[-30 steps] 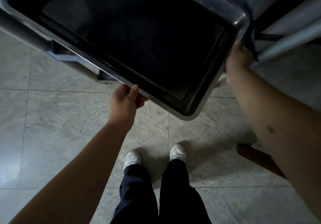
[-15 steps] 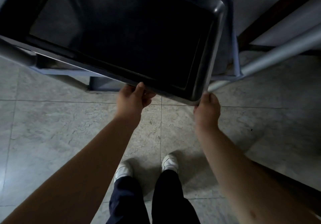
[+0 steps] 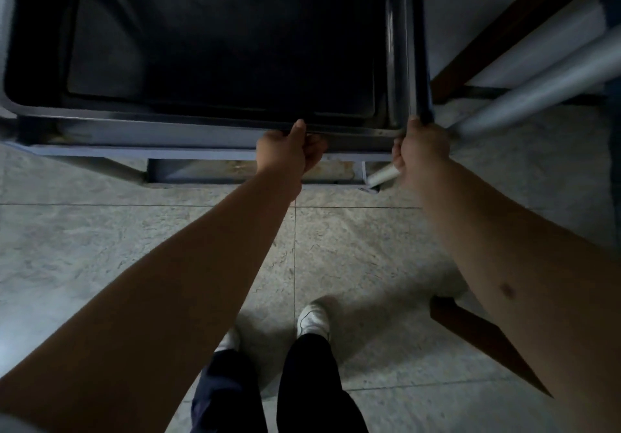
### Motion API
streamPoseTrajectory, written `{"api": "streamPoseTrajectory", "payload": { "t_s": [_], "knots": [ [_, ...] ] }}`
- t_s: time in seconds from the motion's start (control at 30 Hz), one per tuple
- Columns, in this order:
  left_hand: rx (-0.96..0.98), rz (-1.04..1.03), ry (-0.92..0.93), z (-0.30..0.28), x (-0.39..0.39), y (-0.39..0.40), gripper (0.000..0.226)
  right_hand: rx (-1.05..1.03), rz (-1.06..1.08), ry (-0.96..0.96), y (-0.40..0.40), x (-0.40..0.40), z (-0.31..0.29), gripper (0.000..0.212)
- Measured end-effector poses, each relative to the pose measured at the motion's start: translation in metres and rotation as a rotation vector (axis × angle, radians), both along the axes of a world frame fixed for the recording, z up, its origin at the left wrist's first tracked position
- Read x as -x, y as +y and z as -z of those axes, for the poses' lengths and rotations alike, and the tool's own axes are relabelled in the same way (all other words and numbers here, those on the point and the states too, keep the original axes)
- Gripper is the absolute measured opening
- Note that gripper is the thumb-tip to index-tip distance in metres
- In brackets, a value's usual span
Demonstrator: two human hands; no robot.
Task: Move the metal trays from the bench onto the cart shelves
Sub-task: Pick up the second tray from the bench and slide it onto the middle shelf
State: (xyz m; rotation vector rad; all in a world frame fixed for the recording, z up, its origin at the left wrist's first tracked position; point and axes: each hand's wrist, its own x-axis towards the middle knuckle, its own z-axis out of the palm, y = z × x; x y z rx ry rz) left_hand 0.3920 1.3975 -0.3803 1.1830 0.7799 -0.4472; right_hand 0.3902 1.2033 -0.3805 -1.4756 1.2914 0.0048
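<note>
A large dark metal tray [image 3: 218, 46] fills the upper half of the view, lying squarely within the grey-blue cart frame [image 3: 100, 150]. My left hand [image 3: 289, 150] grips the tray's near rim, thumb over the edge. My right hand [image 3: 420, 147] holds the tray's near right corner. The tray is empty and its far side runs out of view at the top.
A grey metal pole [image 3: 537, 86] slants along the right of the cart. Dark wooden pieces lie at the upper right [image 3: 487, 39] and on the floor at the lower right [image 3: 484, 338]. My feet [image 3: 312, 318] stand on grey stone tiles below the cart.
The tray has swung from a diagonal tilt to lie square in the cart frame and moved away from me. My right hand slid from the tray's right side to its near right corner.
</note>
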Motion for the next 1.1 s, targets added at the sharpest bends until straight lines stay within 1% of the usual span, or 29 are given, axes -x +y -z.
{"api": "streamPoseTrajectory", "payload": {
  "t_s": [0.1, 0.23, 0.3, 0.37, 0.4, 0.43, 0.47, 0.5, 0.57, 0.63, 0.7, 0.73, 0.8, 0.9, 1.0, 1.1],
  "knots": [
    [-0.042, 0.026, 0.028, -0.002, -0.006, -0.007, 0.026, -0.023, -0.007, -0.013, -0.004, -0.004, -0.006, 0.03],
    [-0.139, 0.115, 0.062, -0.003, -0.009, -0.008, 0.027, 0.023, -0.008, -0.015, -0.004, -0.007, -0.007, 0.029],
    [-0.183, 0.195, 0.069, -0.005, -0.011, -0.001, 0.032, 0.001, 0.012, -0.03, -0.002, -0.004, -0.01, 0.027],
    [-0.274, 0.339, 0.066, -0.012, -0.009, 0.013, 0.041, -0.062, 0.005, -0.058, 0.005, 0.008, -0.012, 0.024],
    [-0.4, 0.468, 0.021, -0.018, -0.005, 0.023, 0.046, -0.04, -0.063, -0.049, 0.01, 0.018, -0.016, 0.021],
    [-0.569, 0.628, -0.06, -0.027, 0.001, 0.035, 0.051, 0.04, -0.196, -0.012, 0.017, 0.03, -0.022, 0.021],
    [-0.739, 0.788, -0.153, -0.041, 0.011, 0.047, 0.057, 0.153, -0.366, 0.034, 0.025, 0.046, -0.032, 0.026],
    [-0.878, 0.926, -0.238, -0.057, 0.023, 0.061, 0.064, 0.257, -0.544, 0.073, 0.035, 0.064, -0.047, 0.038],
    [-1.055, 1.14, -0.337, -0.091, 0.05, 0.09, 0.08, 0.361, -0.844, 0.134, 0.057, 0.099, -0.08, 0.07],
    [-1.211, 1.307, -0.38, -0.128, 0.078, 0.119, 0.094, 0.483, -1.024, 0.201, 0.076, 0.13, -0.118, 0.092],
    [-1.311, 1.42, -0.405, -0.172, 0.105, 0.143, 0.1, 0.644, -1.18, 0.292, 0.095, 0.157, -0.157, 0.105],
    [-1.32, 1.437, -0.418, -0.195, 0.118, 0.154, 0.1, 0.688, -1.239, 0.333, 0.104, 0.171, -0.178, 0.108],
    [-1.318, 1.43, -0.451, -0.239, 0.146, 0.171, 0.1, 0.708, -1.301, 0.382, 0.12, 0.2, -0.22, 0.111],
    [-1.336, 1.397, -0.506, -0.297, 0.18, 0.192, 0.101, 0.705, -1.288, 0.387, 0.142, 0.241, -0.277, 0.11],
    [-1.371, 1.387, -0.551, -0.338, 0.202, 0.215, 0.1, 0.707, -1.242, 0.347, 0.164, 0.272, -0.315, 0.109],
    [-1.383, 1.42, -0.589, -0.362, 0.214, 0.237, 0.098, 0.727, -1.233, 0.39, 0.172, 0.301, -0.338, 0.107]
  ]
}}
